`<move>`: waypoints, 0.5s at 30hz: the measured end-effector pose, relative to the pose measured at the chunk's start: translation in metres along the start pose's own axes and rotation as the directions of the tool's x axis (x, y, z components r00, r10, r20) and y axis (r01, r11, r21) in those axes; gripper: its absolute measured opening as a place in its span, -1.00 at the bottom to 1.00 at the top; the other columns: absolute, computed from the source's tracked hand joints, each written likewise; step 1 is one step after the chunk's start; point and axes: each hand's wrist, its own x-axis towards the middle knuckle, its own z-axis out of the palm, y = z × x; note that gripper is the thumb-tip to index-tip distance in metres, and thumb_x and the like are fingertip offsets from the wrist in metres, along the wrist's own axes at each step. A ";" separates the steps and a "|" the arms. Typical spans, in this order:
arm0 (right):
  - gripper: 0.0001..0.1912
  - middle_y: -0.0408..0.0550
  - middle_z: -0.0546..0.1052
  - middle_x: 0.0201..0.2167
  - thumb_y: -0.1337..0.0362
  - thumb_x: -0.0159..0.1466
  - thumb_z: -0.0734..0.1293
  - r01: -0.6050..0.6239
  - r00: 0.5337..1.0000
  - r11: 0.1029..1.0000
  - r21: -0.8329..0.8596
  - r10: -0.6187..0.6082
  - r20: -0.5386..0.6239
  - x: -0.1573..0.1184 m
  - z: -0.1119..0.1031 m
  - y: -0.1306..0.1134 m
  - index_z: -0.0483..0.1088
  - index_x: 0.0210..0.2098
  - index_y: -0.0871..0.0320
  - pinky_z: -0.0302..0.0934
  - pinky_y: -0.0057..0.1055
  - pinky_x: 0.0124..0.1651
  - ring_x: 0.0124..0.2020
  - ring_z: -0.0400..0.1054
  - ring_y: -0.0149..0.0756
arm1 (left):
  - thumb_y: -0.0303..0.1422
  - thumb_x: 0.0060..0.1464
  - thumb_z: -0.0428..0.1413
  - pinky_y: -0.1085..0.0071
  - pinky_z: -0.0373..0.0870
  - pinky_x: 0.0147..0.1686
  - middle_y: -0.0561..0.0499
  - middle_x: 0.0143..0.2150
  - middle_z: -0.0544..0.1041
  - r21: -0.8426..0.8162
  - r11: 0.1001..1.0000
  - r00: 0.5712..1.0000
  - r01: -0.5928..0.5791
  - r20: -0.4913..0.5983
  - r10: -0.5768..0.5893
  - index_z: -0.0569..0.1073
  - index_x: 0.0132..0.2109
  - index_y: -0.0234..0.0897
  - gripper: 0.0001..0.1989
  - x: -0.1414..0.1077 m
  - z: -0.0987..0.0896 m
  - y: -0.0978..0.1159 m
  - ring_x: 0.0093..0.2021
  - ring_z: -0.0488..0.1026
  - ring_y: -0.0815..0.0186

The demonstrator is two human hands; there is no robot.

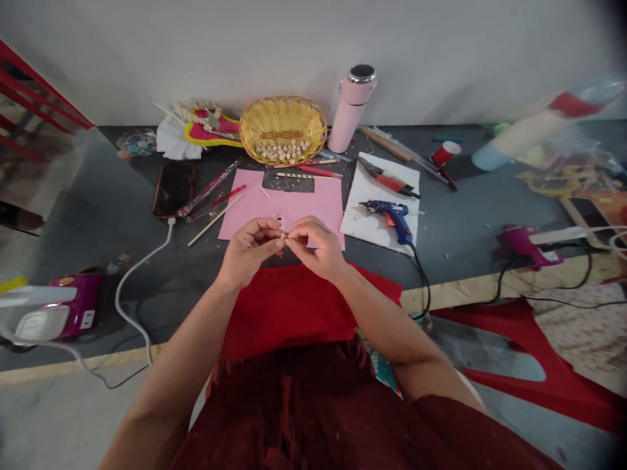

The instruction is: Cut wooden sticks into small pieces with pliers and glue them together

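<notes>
My left hand (249,253) and my right hand (319,248) meet over the near edge of a pink sheet (323,209). Between their pinched fingertips is a small pale wooden-looking piece (283,236), too small to make out fully. Both hands are closed on it, thumbs and forefingers almost touching. Beyond them, a yellow wicker basket (281,114) holds several small pale pieces (287,151) of similar colour. A thin wooden stick (214,220) lies left of my left hand. A red cloth (289,307) is spread below my wrists.
Right of the sheet, a blue glue gun (392,214) and pliers (386,177) rest on a white pad (360,222). A pink flask (350,108) stands by the wall. On the left are a phone (174,188), its white cable (128,277) and a purple power strip (81,303).
</notes>
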 end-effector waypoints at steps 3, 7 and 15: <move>-0.96 -0.09 0.41 -0.33 0.29 0.28 0.27 -0.020 1.000 1.000 0.009 0.020 0.004 0.001 -0.001 0.000 0.32 -0.32 0.11 0.26 -0.40 -0.34 -0.36 0.28 -0.41 | -0.43 -0.14 0.32 0.52 0.49 -0.38 0.00 -0.33 0.56 0.018 0.999 0.998 -0.046 -0.047 0.047 0.47 -0.16 -0.28 -0.66 0.001 -0.002 0.006 -0.36 0.49 0.40; -0.96 -0.09 0.39 -0.33 0.31 0.30 0.23 -0.084 0.996 0.996 -0.001 0.084 -0.010 -0.001 0.000 0.009 0.31 -0.29 0.12 0.24 -0.42 -0.33 -0.39 0.26 -0.43 | -0.40 -0.15 0.33 0.55 0.45 -0.44 0.03 -0.38 0.56 -0.009 0.990 0.975 -0.139 -0.177 0.136 0.46 -0.19 -0.27 -0.67 0.005 -0.011 0.019 -0.45 0.47 0.45; -0.87 0.00 0.43 -0.14 0.35 0.30 0.21 -0.165 0.952 0.947 -0.274 0.226 0.205 0.023 0.012 0.037 0.35 -0.17 0.13 0.26 -0.36 -0.16 -0.21 0.36 -0.33 | -0.37 -0.15 0.33 0.55 0.41 -0.47 0.05 -0.39 0.55 -0.055 0.980 0.957 -0.192 -0.234 0.174 0.44 -0.25 -0.27 -0.71 0.006 -0.020 0.027 -0.48 0.45 0.46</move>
